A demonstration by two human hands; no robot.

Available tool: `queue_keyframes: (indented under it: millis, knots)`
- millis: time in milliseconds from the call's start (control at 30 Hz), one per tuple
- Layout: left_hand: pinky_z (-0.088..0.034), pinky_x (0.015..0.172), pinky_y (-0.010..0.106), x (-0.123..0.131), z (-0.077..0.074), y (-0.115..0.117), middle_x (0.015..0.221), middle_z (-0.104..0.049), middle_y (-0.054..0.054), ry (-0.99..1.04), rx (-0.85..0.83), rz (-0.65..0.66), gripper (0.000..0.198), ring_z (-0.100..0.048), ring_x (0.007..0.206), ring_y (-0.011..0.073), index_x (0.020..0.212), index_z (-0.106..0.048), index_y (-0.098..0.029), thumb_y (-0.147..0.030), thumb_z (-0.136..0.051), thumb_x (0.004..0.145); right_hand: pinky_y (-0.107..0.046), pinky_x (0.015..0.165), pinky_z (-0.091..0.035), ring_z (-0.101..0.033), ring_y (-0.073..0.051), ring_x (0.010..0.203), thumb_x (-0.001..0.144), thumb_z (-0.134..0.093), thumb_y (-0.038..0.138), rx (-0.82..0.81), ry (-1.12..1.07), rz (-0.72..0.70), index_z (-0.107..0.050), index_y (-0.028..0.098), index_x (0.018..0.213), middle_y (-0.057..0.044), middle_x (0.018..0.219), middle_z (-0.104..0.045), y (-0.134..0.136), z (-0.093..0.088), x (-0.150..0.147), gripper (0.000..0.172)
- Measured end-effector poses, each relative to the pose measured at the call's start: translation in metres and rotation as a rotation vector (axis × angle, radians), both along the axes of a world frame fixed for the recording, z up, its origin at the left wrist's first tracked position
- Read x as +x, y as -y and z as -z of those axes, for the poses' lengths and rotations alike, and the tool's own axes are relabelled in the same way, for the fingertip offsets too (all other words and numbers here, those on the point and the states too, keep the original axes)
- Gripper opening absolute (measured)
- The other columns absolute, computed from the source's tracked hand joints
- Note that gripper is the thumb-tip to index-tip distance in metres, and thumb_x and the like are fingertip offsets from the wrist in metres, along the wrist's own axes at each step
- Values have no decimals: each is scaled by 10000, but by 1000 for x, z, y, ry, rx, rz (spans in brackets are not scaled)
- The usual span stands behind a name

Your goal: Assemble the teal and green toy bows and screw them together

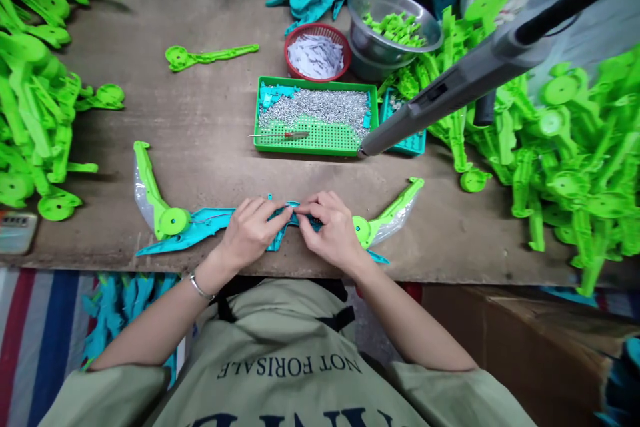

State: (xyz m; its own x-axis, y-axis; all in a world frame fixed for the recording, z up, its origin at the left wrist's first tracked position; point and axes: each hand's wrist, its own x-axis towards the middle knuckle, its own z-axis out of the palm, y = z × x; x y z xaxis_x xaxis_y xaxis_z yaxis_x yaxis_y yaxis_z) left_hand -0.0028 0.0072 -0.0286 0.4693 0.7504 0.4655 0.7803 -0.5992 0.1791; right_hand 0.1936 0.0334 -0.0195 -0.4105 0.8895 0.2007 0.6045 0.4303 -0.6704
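Note:
A bow-shaped blue plastic part lies along the table's front edge. A green limb with a round hub is joined to its left end, and another green limb to its right end. Clear film hangs on both limbs. My left hand is closed, its thumb and forefinger pinching at the middle of the blue part. Against it, my right hand is also closed, fingertips pressed at the same spot. Anything small between the fingertips is hidden. A thin dark line runs along the blue part's left side.
Beyond my hands stands a green tray of small metal pieces with a screwdriver. A grey powered tool slants over its right corner. Behind are a red basket and a metal bowl. Green parts heap on both sides.

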Motion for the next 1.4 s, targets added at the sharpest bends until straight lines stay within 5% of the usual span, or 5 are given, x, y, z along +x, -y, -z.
queue_keyframes:
  millis: [300,567,900,1100,1400]
  knots:
    - [-444,666,342,-2,-11,-3,1114,-716,109,-272,7,96,296,-617,858,221,1169,-666,-184,-112,-458,972,-338,771,-549,-659,-185,825,872,-585,147,-115,-82,73,-734,180,958,-63,910,-679,-7,-9,11,175]
    - [-460,655,345,-3,-21,-9,1164,-695,126,-336,-79,134,276,-603,855,226,1173,-662,-169,-106,-489,966,-362,767,-547,-683,-207,841,903,-539,127,53,-54,159,-702,212,915,-51,865,-713,-12,-23,44,184]
    - [-468,641,328,-1,-16,-10,1101,-711,110,-219,-66,95,260,-601,838,219,1120,-699,-197,-143,-479,992,-365,736,-464,-620,-216,855,898,-504,63,109,103,-126,-627,192,1127,-63,894,-713,23,-18,36,291]
    - [-509,703,318,-2,-10,-12,1110,-706,109,-144,-74,95,265,-605,868,207,1107,-714,-207,-162,-475,1002,-374,716,-393,-573,-248,899,896,-470,44,260,296,-213,-633,150,1193,-88,846,-698,21,-10,30,354]
    - [-514,766,329,2,-5,-12,1032,-708,79,63,-179,8,122,-630,881,204,1065,-630,-178,-238,-548,996,-330,762,-468,-610,-197,828,919,-570,149,-93,51,-87,-633,194,976,-58,908,-703,-13,-21,12,96]
